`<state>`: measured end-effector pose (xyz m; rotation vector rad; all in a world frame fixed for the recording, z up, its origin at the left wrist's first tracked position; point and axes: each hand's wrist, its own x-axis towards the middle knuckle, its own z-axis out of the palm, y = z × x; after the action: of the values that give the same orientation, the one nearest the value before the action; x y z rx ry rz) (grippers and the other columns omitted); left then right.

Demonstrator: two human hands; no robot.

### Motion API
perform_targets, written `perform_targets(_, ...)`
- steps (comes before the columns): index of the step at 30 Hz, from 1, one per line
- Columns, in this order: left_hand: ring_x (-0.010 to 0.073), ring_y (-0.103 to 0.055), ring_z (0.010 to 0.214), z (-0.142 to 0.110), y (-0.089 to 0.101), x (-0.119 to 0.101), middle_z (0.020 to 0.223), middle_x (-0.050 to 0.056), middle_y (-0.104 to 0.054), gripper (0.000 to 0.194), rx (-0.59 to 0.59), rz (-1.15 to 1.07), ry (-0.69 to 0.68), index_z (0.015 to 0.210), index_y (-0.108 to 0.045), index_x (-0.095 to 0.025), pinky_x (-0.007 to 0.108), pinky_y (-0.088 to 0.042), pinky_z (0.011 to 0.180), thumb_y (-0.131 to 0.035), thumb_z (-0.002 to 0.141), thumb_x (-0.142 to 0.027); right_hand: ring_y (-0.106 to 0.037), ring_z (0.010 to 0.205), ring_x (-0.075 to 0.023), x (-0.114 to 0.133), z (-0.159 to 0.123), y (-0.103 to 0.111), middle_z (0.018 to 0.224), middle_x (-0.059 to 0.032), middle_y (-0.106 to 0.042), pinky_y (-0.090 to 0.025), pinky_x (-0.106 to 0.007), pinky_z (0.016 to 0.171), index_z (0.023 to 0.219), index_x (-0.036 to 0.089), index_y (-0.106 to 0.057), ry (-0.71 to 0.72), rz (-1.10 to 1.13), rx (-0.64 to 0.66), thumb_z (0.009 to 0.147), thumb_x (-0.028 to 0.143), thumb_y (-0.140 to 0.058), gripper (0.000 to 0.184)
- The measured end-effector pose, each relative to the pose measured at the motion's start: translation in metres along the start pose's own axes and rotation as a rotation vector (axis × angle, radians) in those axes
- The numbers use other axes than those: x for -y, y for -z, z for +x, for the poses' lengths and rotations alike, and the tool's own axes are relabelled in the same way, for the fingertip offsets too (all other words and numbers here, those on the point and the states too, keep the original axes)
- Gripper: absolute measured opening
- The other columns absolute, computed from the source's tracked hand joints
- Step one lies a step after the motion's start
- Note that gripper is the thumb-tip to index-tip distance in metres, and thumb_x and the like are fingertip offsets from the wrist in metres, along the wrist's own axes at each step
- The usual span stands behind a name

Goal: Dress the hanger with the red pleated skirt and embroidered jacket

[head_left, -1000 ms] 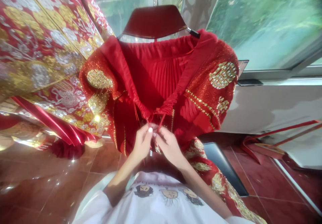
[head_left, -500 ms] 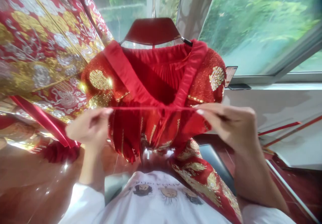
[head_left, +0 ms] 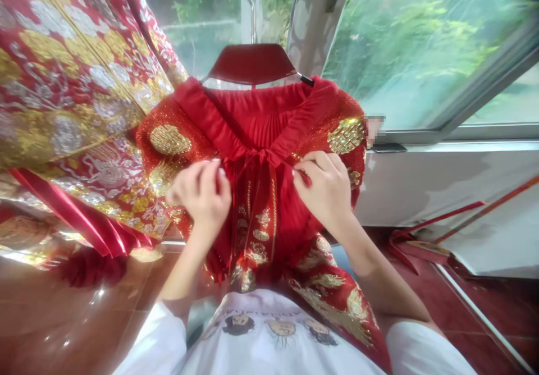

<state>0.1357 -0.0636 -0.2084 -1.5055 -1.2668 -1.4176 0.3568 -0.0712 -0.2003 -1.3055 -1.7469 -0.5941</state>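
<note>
A red garment [head_left: 256, 128] with gold embroidery hangs on a dark red hanger [head_left: 251, 63] in front of a window. Its red collar bands meet at a tied knot [head_left: 257, 159] of thin red cord. My left hand [head_left: 202, 192] is closed on the left end of the cord, just left of the knot. My right hand [head_left: 326, 187] pinches the right end beside a gold round emblem [head_left: 346, 135]. Both hands rest against the garment's front panels.
A large red, gold and silver brocade garment [head_left: 71, 111] hangs at the left. A white window sill [head_left: 455, 145] and wall run at the right. Red strips [head_left: 425, 234] lie on the red tiled floor [head_left: 76, 319] at the right.
One second ago both hands were together at the cord below the collar. Then they pulled the cord ends wide apart. Now they are closer in, and the collar is drawn shut with a knot.
</note>
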Motion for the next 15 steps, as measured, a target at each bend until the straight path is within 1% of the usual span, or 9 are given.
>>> perform_targets(2, 0.024, -0.058, 0.098, -0.007, -0.012, -0.017, 0.104, 0.01, -0.065, 0.024, 0.221, -0.089, -0.061, 0.107, -0.066, -0.018, 0.038, -0.04, 0.092, -0.058, 0.088, -0.031, -0.052, 0.089, -0.0201, 0.009, 0.005, -0.008, 0.095, -0.0079, -0.064, -0.042, -0.035, 0.082, 0.086, 0.015, -0.068, -0.01, 0.013, 0.022, 0.087, 0.018, -0.054, 0.015)
perform_targets(3, 0.0237, -0.058, 0.098, -0.009, -0.018, -0.024, 0.106, 0.011, -0.065, 0.026, 0.332, -0.105, -0.059, 0.109, -0.065, -0.017, 0.035, -0.043, 0.087, -0.056, 0.089, -0.031, -0.052, 0.09, -0.0204, 0.013, 0.008, -0.012, 0.096, -0.0079, -0.064, -0.042, -0.035, 0.083, 0.091, 0.014, -0.068, -0.014, 0.026, 0.037, 0.087, 0.02, -0.054, 0.015)
perform_targets(5, 0.024, -0.06, 0.096, -0.009, -0.028, -0.033, 0.109, 0.012, -0.064, 0.028, 0.515, -0.075, -0.007, 0.114, -0.061, -0.016, 0.031, -0.047, 0.074, -0.053, 0.091, -0.03, -0.052, 0.091, -0.0216, 0.019, 0.015, -0.02, 0.099, -0.0083, -0.064, -0.042, -0.036, 0.085, 0.099, 0.014, -0.066, -0.022, 0.029, 0.073, 0.088, 0.025, -0.056, 0.019)
perform_targets(7, 0.0242, -0.063, 0.089, -0.007, -0.035, -0.037, 0.106, 0.012, -0.065, 0.026, 0.668, -0.009, 0.06, 0.114, -0.059, -0.016, 0.028, -0.046, 0.063, -0.05, 0.092, -0.027, -0.051, 0.093, -0.0236, 0.021, 0.021, -0.029, 0.102, -0.0089, -0.063, -0.041, -0.038, 0.086, 0.104, 0.014, -0.066, -0.037, -0.006, 0.114, 0.088, 0.028, -0.057, 0.023)
perform_targets(9, 0.0236, -0.065, 0.08, -0.004, -0.039, -0.035, 0.098, 0.011, -0.067, 0.024, 0.794, 0.004, 0.101, 0.113, -0.059, -0.016, 0.027, -0.044, 0.059, -0.044, 0.095, -0.024, -0.051, 0.094, -0.0245, 0.019, 0.027, -0.036, 0.103, -0.0089, -0.063, -0.041, -0.038, 0.087, 0.102, 0.014, -0.066, -0.051, -0.043, 0.161, 0.091, 0.025, -0.052, 0.021)
perform_targets(11, 0.0225, -0.066, 0.077, 0.0, -0.041, -0.03, 0.094, 0.011, -0.068, 0.025, 0.835, -0.077, 0.132, 0.11, -0.06, -0.015, 0.027, -0.045, 0.062, -0.039, 0.096, -0.018, -0.051, 0.094, -0.0242, 0.016, 0.031, -0.04, 0.1, -0.0087, -0.063, -0.041, -0.038, 0.088, 0.097, 0.013, -0.067, -0.053, -0.057, 0.2, 0.094, 0.019, -0.045, 0.022)
perform_targets(13, 0.0209, -0.066, 0.077, 0.004, -0.042, -0.025, 0.09, 0.01, -0.069, 0.024, 0.819, -0.264, 0.17, 0.104, -0.061, -0.015, 0.026, -0.045, 0.065, -0.039, 0.095, -0.017, -0.051, 0.093, -0.0242, 0.015, 0.034, -0.043, 0.098, -0.0095, -0.063, -0.041, -0.038, 0.089, 0.092, 0.012, -0.066, -0.039, -0.064, 0.224, 0.094, 0.014, -0.042, 0.025)
perform_targets(15, 0.0187, -0.065, 0.073, 0.008, -0.042, -0.022, 0.083, 0.008, -0.068, 0.019, 0.789, -0.454, 0.213, 0.096, -0.062, -0.015, 0.025, -0.045, 0.066, -0.043, 0.094, -0.02, -0.05, 0.094, -0.0254, 0.016, 0.036, -0.046, 0.098, -0.0116, -0.061, -0.042, -0.039, 0.089, 0.091, 0.01, -0.065, -0.03, -0.083, 0.232, 0.092, 0.012, -0.042, 0.023)
